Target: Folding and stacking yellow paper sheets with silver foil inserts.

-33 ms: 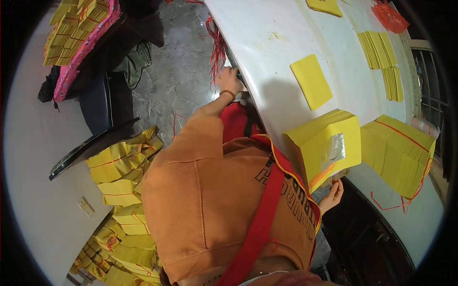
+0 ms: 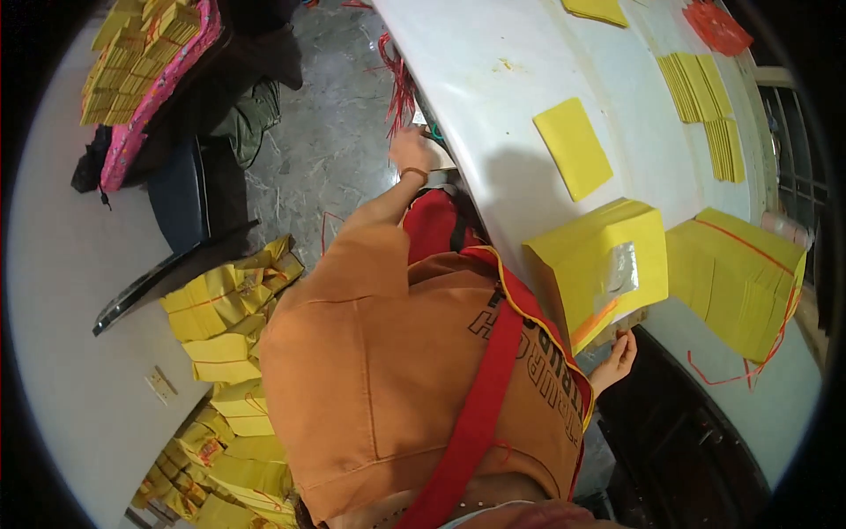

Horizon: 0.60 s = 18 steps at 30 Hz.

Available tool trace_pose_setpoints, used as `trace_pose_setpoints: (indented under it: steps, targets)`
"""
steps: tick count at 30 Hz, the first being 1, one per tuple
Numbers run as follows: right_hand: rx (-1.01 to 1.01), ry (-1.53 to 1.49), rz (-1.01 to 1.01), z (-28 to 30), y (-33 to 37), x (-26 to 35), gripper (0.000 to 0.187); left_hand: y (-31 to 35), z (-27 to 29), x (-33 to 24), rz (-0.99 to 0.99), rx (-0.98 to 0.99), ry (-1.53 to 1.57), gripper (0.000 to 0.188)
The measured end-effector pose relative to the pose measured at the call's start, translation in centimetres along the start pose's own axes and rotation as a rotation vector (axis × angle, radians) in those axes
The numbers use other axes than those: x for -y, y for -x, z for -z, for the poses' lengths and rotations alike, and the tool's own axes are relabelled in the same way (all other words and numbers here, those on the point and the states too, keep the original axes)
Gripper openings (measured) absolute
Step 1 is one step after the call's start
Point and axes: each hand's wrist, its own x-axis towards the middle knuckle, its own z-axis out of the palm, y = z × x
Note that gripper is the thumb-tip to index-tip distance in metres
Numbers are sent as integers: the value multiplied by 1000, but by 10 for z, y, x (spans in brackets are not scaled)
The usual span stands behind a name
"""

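My left hand (image 2: pixel 411 150) is down beside the left edge of the white table, back of the hand up and its fingers partly hidden. Against it shows a small green loop-shaped thing (image 2: pixel 434 131), like a handle; whether I hold it is unclear. My right hand (image 2: pixel 614 363) is at the near right, fingers curled together by the lower edge of a yellow paper stack (image 2: pixel 551 264). What those fingers hold, if anything, does not show. A clear plastic piece (image 2: pixel 622 269) lies on that stack's near face. Right of it stands a larger yellow stack (image 2: pixel 731 282) tied with red string.
A flat yellow packet (image 2: pixel 573 150) lies on the white table (image 2: pixel 476 53), with folded yellow bundles (image 2: pixel 701 88) and a red plastic bag (image 2: pixel 718 28) farther right. Red strings (image 2: pixel 398 84) hang at the table edge. Tied yellow bundles (image 2: pixel 220 353) pile up on the left near a dark chair (image 2: pixel 176 198).
My left hand has shifted slightly left, and more of the green loop shows beside it. My right hand stays in place.
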Motion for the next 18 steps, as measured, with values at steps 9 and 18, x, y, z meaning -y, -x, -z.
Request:
trace_pose_setpoints:
  steps: [9, 18]
  targets:
    - [-29, 111, 172, -16, 4, 17, 25, -54, 114, -144, -255, -10, 822, 26]
    - [168, -149, 286, -43, 16, 29, 16, 56, 198, -277, -1780, 985, 547, 43]
